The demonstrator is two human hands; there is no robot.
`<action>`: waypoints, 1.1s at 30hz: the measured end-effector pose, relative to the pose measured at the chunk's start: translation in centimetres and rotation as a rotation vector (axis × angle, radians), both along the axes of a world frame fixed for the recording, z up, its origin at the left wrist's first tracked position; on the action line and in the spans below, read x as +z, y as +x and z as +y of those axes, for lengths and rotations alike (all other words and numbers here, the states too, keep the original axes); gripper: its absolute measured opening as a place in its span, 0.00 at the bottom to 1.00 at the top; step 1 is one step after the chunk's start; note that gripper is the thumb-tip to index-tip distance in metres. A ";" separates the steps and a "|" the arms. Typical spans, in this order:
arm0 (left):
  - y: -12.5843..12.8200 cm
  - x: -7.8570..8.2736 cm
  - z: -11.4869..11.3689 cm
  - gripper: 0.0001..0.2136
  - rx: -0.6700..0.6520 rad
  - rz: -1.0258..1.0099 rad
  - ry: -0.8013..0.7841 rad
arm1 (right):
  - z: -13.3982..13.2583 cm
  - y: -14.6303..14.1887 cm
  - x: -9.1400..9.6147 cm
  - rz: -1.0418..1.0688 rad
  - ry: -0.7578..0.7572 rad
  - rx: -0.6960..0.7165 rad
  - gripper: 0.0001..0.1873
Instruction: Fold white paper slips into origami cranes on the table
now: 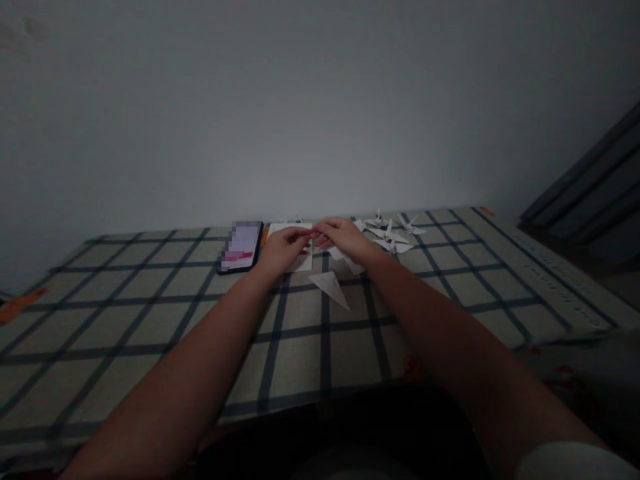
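Note:
My left hand (286, 252) and my right hand (343, 237) meet over the far middle of the table, fingertips pinched together. Whatever they hold, if anything, is too small or hidden to make out. Below my left hand lies a white sheet of paper (303, 265), partly covered. Beneath my right hand rests another white paper piece (353, 267). Nearer to me is a folded triangular paper (331, 289), lying flat on the cloth. Several folded white paper cranes (391, 235) stand grouped just right of my right hand.
A smartphone (241, 247) with a lit screen lies left of my left hand. The checked tablecloth (175, 320) covers the table, which meets a plain wall (320, 113) at the back. Dark fabric (595, 167) hangs at the far right.

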State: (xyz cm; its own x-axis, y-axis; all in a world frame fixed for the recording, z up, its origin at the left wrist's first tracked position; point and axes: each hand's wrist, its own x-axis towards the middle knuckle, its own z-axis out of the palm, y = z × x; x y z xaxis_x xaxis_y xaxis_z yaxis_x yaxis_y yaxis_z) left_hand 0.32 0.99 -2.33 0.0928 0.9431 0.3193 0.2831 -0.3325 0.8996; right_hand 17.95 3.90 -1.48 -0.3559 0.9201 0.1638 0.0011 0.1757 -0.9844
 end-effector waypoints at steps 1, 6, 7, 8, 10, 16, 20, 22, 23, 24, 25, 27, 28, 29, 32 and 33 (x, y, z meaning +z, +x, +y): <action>-0.1 0.1 -0.1 0.16 -0.013 0.021 0.006 | 0.1 0.0 0.0 -0.001 -0.002 -0.031 0.08; -0.7 1.5 -1.0 0.15 -0.252 0.222 0.071 | 0.5 0.4 0.3 0.013 0.082 -0.118 0.09; -0.9 1.7 -1.2 0.15 -0.297 0.284 0.074 | 0.4 0.5 0.4 0.024 0.093 -0.129 0.09; -1.0 1.9 -1.4 0.15 -0.354 0.342 0.028 | 0.3 0.5 0.6 0.033 0.098 -0.140 0.08; -1.1 2.1 -1.6 0.15 -0.475 0.406 -0.097 | 0.2 0.5 0.8 0.042 0.099 -0.160 0.08; -0.5 2.2 -2.3 0.11 -0.589 0.422 -0.107 | -0.1 0.5 1.1 0.006 0.086 -0.176 0.08; -0.1 2.0 -2.0 0.10 -0.503 0.335 -0.136 | 0.2 0.6 0.9 0.011 0.096 -0.166 0.09; 0.0 1.6 -1.5 0.13 -0.346 0.176 -0.147 | 0.2 0.6 0.9 0.008 0.101 -0.146 0.08; 0.1 1.4 -1.2 0.14 -0.269 0.071 -0.145 | 0.1 0.6 0.9 0.010 0.094 -0.133 0.08; 0.1 1.1 -0.9 0.15 -0.204 -0.024 -0.134 | 0.1 0.6 0.9 0.024 0.080 -0.117 0.08; 0.2 0.9 -0.6 0.16 -0.131 -0.135 -0.124 | 0.0 0.6 1.0 0.050 0.053 -0.105 0.10; 0.2 0.6 0.0 0.19 -0.045 -0.279 -0.152 | -0.3 0.5 1.0 0.094 -0.015 -0.056 0.19; 0.2 0.5 0.1 0.20 -0.011 -0.327 -0.152 | -0.3 0.5 0.9 0.106 -0.033 -0.019 0.22; 0.2 0.5 0.2 0.20 0.008 -0.359 -0.155 | -0.4 0.4 0.9 0.109 -0.038 0.015 0.24; 0.1 0.6 0.2 0.20 0.015 -0.400 -0.159 | -0.3 0.2 0.5 0.071 0.020 0.023 0.18; 0.1 0.6 0.1 0.19 0.006 -0.394 -0.169 | -0.2 0.1 0.3 0.051 0.040 -0.006 0.14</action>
